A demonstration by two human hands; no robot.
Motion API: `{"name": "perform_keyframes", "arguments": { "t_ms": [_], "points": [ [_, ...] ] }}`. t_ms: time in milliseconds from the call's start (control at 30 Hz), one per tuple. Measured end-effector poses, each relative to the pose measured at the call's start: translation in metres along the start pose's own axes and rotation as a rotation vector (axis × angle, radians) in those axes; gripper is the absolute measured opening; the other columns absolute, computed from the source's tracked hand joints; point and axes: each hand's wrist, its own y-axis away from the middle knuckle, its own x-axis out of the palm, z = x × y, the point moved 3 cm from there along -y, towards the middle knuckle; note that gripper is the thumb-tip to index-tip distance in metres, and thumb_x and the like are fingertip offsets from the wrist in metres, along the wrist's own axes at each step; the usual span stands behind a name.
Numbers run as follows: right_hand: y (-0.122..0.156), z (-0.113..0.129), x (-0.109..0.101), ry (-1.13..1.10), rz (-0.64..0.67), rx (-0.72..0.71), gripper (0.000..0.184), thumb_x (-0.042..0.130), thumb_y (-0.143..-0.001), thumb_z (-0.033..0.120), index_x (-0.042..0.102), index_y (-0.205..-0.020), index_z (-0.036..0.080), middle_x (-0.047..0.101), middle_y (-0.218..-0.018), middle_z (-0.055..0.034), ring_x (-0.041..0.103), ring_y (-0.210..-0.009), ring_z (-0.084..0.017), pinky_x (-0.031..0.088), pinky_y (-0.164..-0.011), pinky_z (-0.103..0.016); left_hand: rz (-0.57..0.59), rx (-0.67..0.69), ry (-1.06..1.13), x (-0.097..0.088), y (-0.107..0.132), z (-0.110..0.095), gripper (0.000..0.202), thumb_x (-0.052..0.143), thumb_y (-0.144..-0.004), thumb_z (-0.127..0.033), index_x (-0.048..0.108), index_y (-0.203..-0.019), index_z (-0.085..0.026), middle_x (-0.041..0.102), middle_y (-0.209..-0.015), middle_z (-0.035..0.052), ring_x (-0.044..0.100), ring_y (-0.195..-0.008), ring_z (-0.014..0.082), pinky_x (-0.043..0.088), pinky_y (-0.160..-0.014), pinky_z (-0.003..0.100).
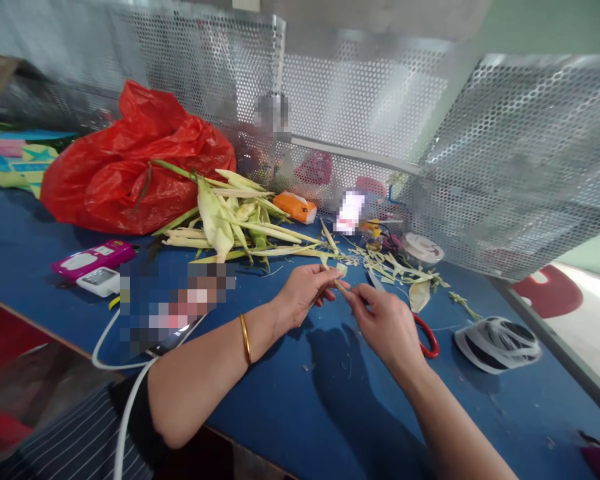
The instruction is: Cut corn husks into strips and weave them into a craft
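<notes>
My left hand (pixel 307 291) and my right hand (pixel 386 325) meet above the blue table, each with its fingers pinched together. Between them runs a thin, pale green strip of corn husk (pixel 341 287), held by both. A small piece of husk shows at the left fingertips. Partly hidden behind my right hand lie scissors with a red handle (pixel 431 339). Small husk cuttings (pixel 395 267) are scattered just beyond the hands. A pile of corn husks (pixel 217 223) lies farther off to the left.
A red plastic bag (pixel 145 167) stands behind the husks, near an orange tissue pack (pixel 295 207). Wound white thread (pixel 497 343) lies right, and a white spool (pixel 423 249) farther back. A white cable (pixel 125 417) crosses my left side. Perforated metal panels (pixel 360 100) border the table's back.
</notes>
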Motion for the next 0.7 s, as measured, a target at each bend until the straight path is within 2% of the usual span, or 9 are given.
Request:
{"name": "perform_keyframes", "arguments": {
  "t_ms": [100,167,200,267,333,367,433,533,700],
  "points": [
    [-0.003,-0.002,-0.017,0.027,-0.296,-0.039,0.033,0.054,-0.089,0.049,0.069,-0.096,0.021,0.07,-0.091,-0.008,0.063,-0.081,-0.023,0.042,-0.071,-0.033,0.049,0.026,-0.128,0.003,0.006,-0.005,0.02,0.067,-0.077,-0.034,0.063,-0.073,-0.014,0.072,-0.075,0.0055,0.051,-0.045,0.006,0.029,-0.041,0.02],
    [-0.005,-0.002,-0.021,0.006,-0.35,-0.056,0.038,0.056,-0.087,0.053,0.071,-0.098,0.02,0.069,-0.103,-0.0109,0.062,-0.095,-0.027,0.043,-0.081,-0.038,0.152,0.01,-0.234,0.009,0.012,-0.003,0.023,0.065,-0.079,-0.036,0.064,-0.072,-0.014,0.072,-0.073,0.0059,0.052,-0.043,0.0067,0.028,-0.041,0.02],
    [-0.006,-0.002,-0.02,-0.029,-0.297,-0.06,0.039,0.056,-0.086,0.055,0.072,-0.092,0.02,0.069,-0.101,-0.0108,0.061,-0.096,-0.028,0.043,-0.083,-0.04,0.212,0.007,-0.301,0.012,0.014,-0.001,0.024,0.064,-0.079,-0.036,0.064,-0.069,-0.014,0.072,-0.071,0.0055,0.053,-0.043,0.0072,0.029,-0.041,0.02],
    [-0.008,-0.003,-0.012,-0.184,-0.082,-0.018,0.042,0.055,-0.086,0.057,0.071,-0.075,0.019,0.069,-0.085,-0.0091,0.062,-0.088,-0.027,0.045,-0.078,-0.039,0.326,0.042,-0.421,0.018,0.019,0.004,0.024,0.061,-0.08,-0.033,0.064,-0.066,-0.014,0.071,-0.07,0.0047,0.053,-0.042,0.0069,0.034,-0.044,0.02],
    [-0.008,-0.006,-0.001,-0.426,0.111,0.102,0.043,0.056,-0.086,0.056,0.069,-0.069,0.019,0.066,-0.071,-0.0065,0.062,-0.074,-0.024,0.046,-0.067,-0.035,0.37,0.058,-0.513,0.021,0.02,0.009,0.026,0.058,-0.081,-0.033,0.063,-0.063,-0.015,0.071,-0.068,0.0042,0.053,-0.041,0.0075,0.037,-0.045,0.021],
    [-0.007,-0.008,0.003,-0.542,0.138,0.166,0.04,0.058,-0.085,0.054,0.07,-0.071,0.019,0.066,-0.07,-0.0057,0.062,-0.072,-0.023,0.046,-0.065,-0.034,0.382,0.033,-0.542,0.022,0.021,0.011,0.026,0.058,-0.081,-0.032,0.062,-0.062,-0.015,0.071,-0.067,0.0042,0.053,-0.04,0.008,0.038,-0.045,0.021],
    [-0.006,-0.01,0.003,-0.669,0.044,0.21,0.03,0.064,-0.083,0.047,0.072,-0.078,0.019,0.069,-0.077,-0.0054,0.063,-0.076,-0.022,0.048,-0.067,-0.033,0.367,-0.053,-0.552,0.021,0.021,0.014,0.026,0.058,-0.08,-0.032,0.06,-0.061,-0.015,0.07,-0.067,0.0045,0.052,-0.038,0.0085,0.036,-0.042,0.022],
    [-0.001,-0.004,-0.009,-0.506,-0.192,0.024,0.016,0.068,-0.083,0.035,0.072,-0.078,0.021,0.068,-0.082,-0.0038,0.062,-0.077,-0.019,0.047,-0.068,-0.03,0.31,-0.177,-0.43,0.019,0.02,0.012,0.025,0.057,-0.081,-0.035,0.061,-0.066,-0.015,0.07,-0.069,0.0053,0.055,-0.039,0.0092,0.027,-0.038,0.02],
    [0.016,0.029,-0.013,0.083,-0.297,-0.442,0.012,0.056,-0.093,0.021,0.065,-0.084,0.019,0.064,-0.072,-0.0017,0.056,-0.062,-0.015,0.04,-0.062,-0.029,0.127,-0.252,-0.082,0.011,0.014,0.003,0.016,0.063,-0.075,-0.027,0.059,-0.067,-0.014,0.063,-0.06,0.0013,0.057,-0.044,0.0097,0.016,-0.038,0.02]
  ]
}}
